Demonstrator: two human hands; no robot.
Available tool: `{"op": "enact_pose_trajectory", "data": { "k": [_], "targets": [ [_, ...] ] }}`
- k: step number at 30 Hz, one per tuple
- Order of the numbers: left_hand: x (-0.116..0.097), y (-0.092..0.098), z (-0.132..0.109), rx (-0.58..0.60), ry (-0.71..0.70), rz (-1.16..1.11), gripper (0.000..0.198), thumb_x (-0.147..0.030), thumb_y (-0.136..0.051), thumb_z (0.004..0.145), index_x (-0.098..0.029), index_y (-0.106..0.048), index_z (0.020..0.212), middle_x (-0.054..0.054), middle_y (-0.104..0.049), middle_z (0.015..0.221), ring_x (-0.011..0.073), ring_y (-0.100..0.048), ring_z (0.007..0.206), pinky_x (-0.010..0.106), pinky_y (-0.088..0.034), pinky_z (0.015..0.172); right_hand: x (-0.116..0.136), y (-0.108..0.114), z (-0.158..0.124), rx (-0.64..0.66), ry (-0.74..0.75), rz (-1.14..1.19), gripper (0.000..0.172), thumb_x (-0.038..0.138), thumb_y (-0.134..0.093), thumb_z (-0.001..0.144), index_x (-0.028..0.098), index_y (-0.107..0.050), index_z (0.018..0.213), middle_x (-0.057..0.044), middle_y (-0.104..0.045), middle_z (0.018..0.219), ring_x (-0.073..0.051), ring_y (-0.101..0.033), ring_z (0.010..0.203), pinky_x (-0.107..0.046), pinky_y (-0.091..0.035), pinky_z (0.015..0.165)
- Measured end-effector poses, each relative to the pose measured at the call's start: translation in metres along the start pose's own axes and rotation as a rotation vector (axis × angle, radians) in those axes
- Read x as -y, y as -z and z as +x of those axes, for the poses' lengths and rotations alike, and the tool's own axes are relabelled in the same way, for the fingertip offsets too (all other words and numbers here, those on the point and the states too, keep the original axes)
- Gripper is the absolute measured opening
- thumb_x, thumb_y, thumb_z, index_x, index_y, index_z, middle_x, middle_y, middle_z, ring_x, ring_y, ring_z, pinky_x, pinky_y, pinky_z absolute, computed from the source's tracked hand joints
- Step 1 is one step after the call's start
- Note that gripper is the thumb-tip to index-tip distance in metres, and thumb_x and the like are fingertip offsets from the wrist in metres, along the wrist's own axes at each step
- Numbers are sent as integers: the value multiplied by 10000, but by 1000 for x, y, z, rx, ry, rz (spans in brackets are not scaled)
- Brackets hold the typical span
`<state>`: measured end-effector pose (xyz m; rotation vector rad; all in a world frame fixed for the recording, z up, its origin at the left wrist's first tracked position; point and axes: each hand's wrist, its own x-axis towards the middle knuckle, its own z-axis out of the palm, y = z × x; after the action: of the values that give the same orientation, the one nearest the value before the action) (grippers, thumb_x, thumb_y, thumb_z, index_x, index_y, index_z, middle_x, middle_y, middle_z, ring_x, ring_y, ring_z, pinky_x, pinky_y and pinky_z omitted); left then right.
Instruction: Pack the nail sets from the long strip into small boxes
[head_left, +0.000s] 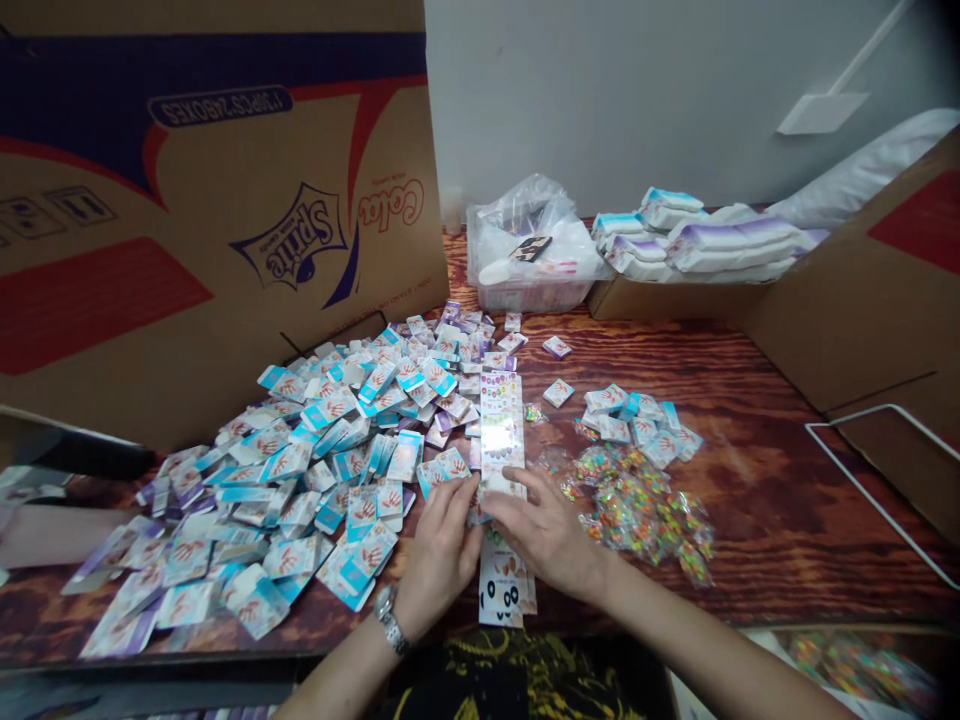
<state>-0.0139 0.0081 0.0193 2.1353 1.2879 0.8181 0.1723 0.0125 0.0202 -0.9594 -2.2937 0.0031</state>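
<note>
A: Where are the left hand [441, 535] and the right hand [551, 535] placed?

B: Both are brought together over the near middle of the bench [765, 375], at the strip of printed sheets [501, 425], which is laid lengthwise away from the body. More printed sheets [504, 590], marked with dark round shapes, are seen below the hands.

A: How are they held?

B: The left is half curled, its thumb and fingertips brought near each other at the strip's left edge; whether anything is pinched there cannot be told. The right is partly open, its thumb and forefinger set apart over the strip's lower end; whether the sheet is gripped or only touched cannot be told. A metal-banded watch [390, 620] is worn on the left wrist.

A: What is found to either side?

B: To the left, a large heap of small printed boxes [281, 465] is spread, backed by a carton with upside-down Sprite and Cola lettering [225, 230]. To the right, clear packets of coloured pieces [637, 505] are piled, with a smaller cluster of boxes [660, 430] just beyond. Another person's forearm [60, 537] is seen at the far left.

A: And at the back?

B: A bag-filled plastic tub [534, 295] is set beside an open cardboard box [675, 300] stacked with wrapped packs [735, 245].
</note>
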Motion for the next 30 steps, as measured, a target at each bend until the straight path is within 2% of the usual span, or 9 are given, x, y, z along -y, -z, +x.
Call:
{"op": "enact_pose_trajectory", "data": {
  "k": [3,5,9,16,18,22,24,27,30],
  "targets": [
    [-1,-1,0,1,-25,-15,573,-39,-441,791,-211,-362,1332,109,-501,1201,221,-469,1132,416,-413,971,-2,0,-1,9,131,-72,296,106,-445,897,215,-582,1135,-19,-663,1102,-255,-477,1144,-481,-364,1000],
    [-2,-1,0,8,-24,-32,569,-44,-442,796,-215,-360,1332,109,-500,1199,223,-470,1133,426,-410,973,-4,1,-1,9,128,-37,299,107,-445,898,211,-573,1147,-17,-666,1093,-247,-476,1140,-471,-360,1006],
    [-5,1,1,23,-8,-61,553,-63,-454,815,-221,-347,1335,106,-496,1191,219,-467,1130,418,-418,961,-5,5,4,14,-13,175,277,102,-481,878,210,-555,1122,-22,-682,1025,-231,-485,1103,-443,-418,956],
    [-6,0,1,28,-52,-6,558,-59,-451,824,-235,-336,1340,107,-478,1214,223,-451,1137,422,-410,964,-3,21,23,157,-273,477,155,148,-496,882,231,-549,1001,-26,-642,929,-196,-537,985,-385,-469,867],
    [-5,-1,0,25,-81,11,575,-47,-450,817,-236,-327,1346,108,-474,1214,223,-453,1129,415,-417,955,-1,22,24,169,-321,543,166,140,-485,880,225,-536,1014,-32,-613,937,-180,-550,952,-348,-484,831],
    [-4,-2,-2,9,-105,58,564,-27,-450,813,-231,-350,1329,108,-464,1192,219,-451,1119,396,-422,946,9,15,19,56,-459,474,368,164,-508,859,210,-441,1218,-103,-521,1147,-214,-504,1094,-381,-461,906],
    [-5,-2,-2,0,-98,79,542,-28,-455,814,-229,-376,1312,106,-464,1170,217,-458,1102,383,-433,931,14,10,15,-9,-567,448,423,187,-533,844,200,-407,1247,-104,-543,1103,-216,-549,1017,-370,-491,850],
    [-7,-3,-1,-36,-108,111,510,-42,-470,821,-222,-400,1293,104,-470,1148,213,-472,1076,369,-448,906,22,3,13,-92,-685,499,265,197,-520,854,193,-482,1116,-47,-608,901,-175,-599,804,-301,-514,712],
    [-7,-5,0,-86,-136,130,471,-57,-474,832,-229,-422,1268,100,-481,1140,210,-486,1064,371,-455,896,27,0,15,-151,-722,485,75,184,-512,858,193,-557,916,-30,-619,826,-166,-594,768,-278,-493,689]
  ]
}}
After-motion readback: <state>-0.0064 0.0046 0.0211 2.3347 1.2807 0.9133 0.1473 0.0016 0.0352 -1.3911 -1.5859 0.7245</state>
